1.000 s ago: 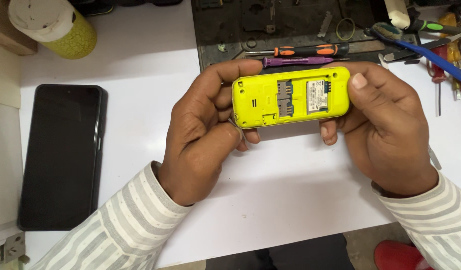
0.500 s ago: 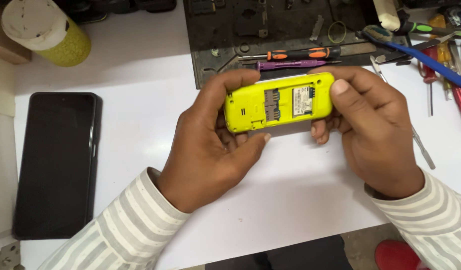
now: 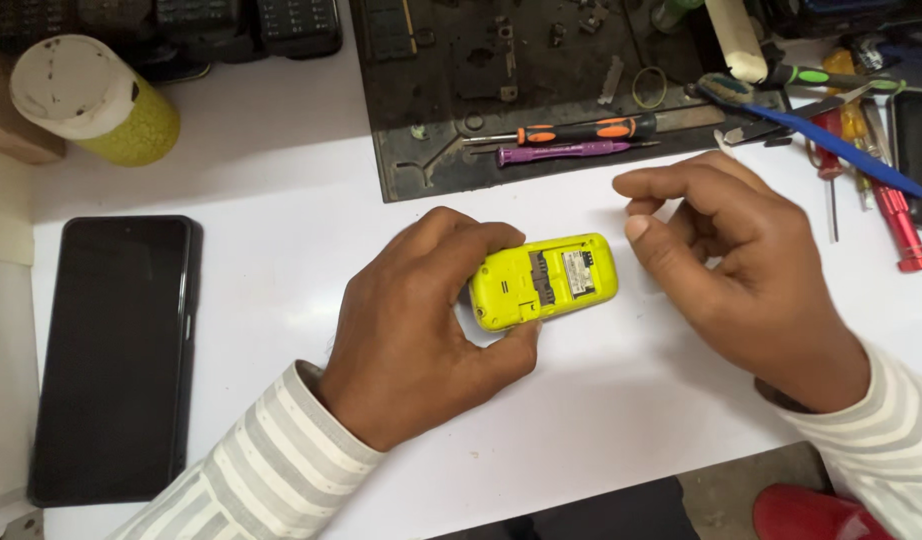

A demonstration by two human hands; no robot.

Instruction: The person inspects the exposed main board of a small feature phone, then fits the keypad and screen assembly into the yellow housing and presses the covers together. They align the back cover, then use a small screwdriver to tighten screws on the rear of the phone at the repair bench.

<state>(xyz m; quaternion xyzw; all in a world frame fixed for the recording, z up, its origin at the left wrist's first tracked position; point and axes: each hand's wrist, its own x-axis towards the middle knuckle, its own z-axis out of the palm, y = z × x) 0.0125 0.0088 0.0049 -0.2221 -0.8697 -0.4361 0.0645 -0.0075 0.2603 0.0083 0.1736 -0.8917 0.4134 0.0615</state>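
Observation:
A small yellow phone (image 3: 556, 280) lies back-up on the white table (image 3: 631, 420), its rear cover off and the battery bay and card slots exposed. My left hand (image 3: 421, 320) grips its left end between thumb and fingers. My right hand (image 3: 731, 260) hovers just right of the phone, off it, fingers loosely curled and holding nothing that I can see.
A black smartphone (image 3: 116, 355) lies face-up at the left. A dark work mat (image 3: 541, 80) at the back carries an orange-black screwdriver (image 3: 571, 130) and a purple tool (image 3: 561, 152). Red and blue tools (image 3: 861, 160) crowd the right edge. A yellow capped jar (image 3: 96, 100) stands back left.
Both hands held the yellow phone up before. The phone has come down onto the table, my right hand has let go and drawn off to the right, and my left hand keeps its grip.

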